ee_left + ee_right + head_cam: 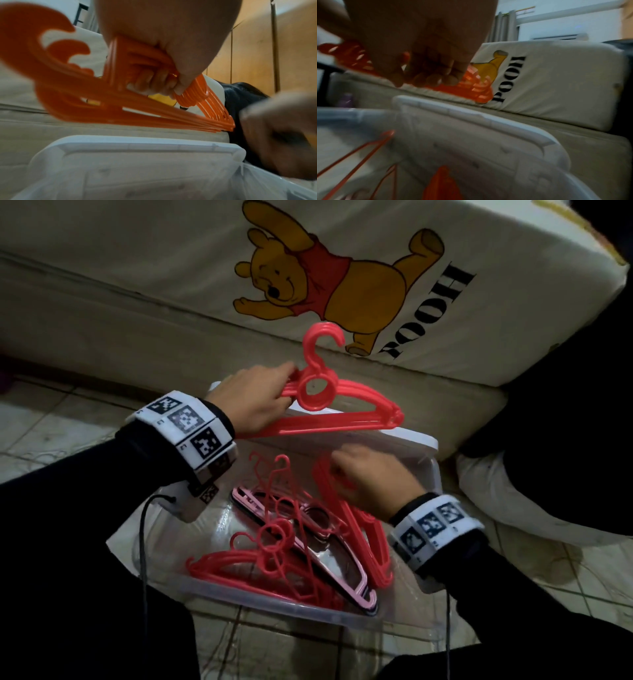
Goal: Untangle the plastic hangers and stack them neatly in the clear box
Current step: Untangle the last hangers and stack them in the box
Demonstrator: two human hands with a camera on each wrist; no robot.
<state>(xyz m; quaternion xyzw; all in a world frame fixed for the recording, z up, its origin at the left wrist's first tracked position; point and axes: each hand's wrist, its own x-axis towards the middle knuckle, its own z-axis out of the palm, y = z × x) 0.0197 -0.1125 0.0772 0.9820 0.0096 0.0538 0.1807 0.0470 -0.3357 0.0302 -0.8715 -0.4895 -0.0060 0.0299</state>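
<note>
from the head view, my left hand is wrapped round one shoulder of a bunch of red hangers, held up over the far rim of the clear box. the loose hangers lie crossed in the box with a pink one among them. my right hand is down at another red set leaning on the box's right side; i cannot tell whether it has them or only touches them. best to free 1 hanger at a time, hook first.

left wrist view: my fingers curl tight through the bunch, bars fanned slightly; i should square them before laying them down.

right wrist view: blurred, my fingertips look bent, hangers behind them, contact unclear. the box lid stands propped against the mattress.
</note>
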